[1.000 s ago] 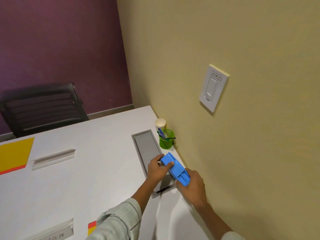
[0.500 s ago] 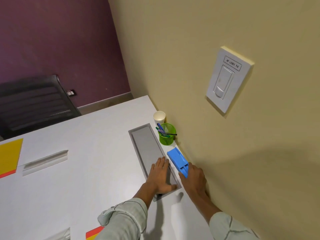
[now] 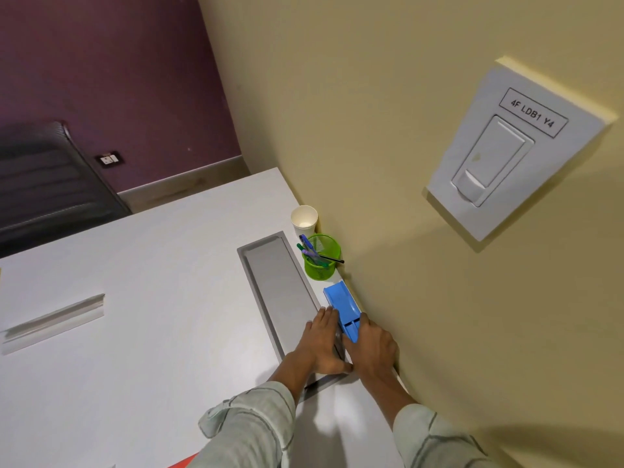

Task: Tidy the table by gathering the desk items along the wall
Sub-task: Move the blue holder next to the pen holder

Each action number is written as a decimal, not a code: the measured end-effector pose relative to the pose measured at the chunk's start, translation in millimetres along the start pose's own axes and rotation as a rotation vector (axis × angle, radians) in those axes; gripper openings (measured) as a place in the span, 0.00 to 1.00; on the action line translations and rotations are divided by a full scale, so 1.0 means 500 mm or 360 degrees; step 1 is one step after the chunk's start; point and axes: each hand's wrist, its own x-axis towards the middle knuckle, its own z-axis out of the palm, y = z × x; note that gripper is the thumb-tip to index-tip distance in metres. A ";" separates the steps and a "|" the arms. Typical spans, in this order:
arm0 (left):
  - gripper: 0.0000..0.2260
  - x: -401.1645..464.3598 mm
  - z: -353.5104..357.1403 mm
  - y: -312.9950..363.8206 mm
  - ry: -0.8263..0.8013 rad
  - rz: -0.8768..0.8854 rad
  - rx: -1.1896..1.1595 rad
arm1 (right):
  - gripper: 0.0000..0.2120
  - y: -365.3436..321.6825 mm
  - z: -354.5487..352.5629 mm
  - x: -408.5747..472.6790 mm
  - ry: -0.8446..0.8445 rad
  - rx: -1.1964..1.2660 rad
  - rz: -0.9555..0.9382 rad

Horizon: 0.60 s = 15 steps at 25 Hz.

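Head view: your left hand (image 3: 320, 342) lies flat, fingers extended, on the grey panel (image 3: 282, 288), touching the near end of the blue stapler (image 3: 341, 307). Your right hand (image 3: 373, 346) rests loosely curled against the stapler's near end, gripping nothing. The stapler lies along the wall (image 3: 388, 163); beyond your hands stand a green holder (image 3: 320, 258) and a cup (image 3: 304, 220).

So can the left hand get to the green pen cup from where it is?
Probably yes. The left hand lies flat on the table beside the blue stapler, and the pen cup stands just beyond, with only the flush grey panel between.
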 end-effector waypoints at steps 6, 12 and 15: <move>0.55 0.009 -0.004 -0.003 -0.0019 0.0036 0.0021 | 0.23 -0.002 -0.006 0.012 -0.0032 0.0067 -0.0011; 0.56 0.007 0.006 0.012 -0.0048 -0.0011 0.0077 | 0.29 0.006 -0.001 0.016 -0.0053 0.0084 -0.0060; 0.56 0.000 0.009 0.018 -0.0018 -0.0019 0.0123 | 0.33 0.013 0.006 0.005 -0.0031 0.0071 -0.0133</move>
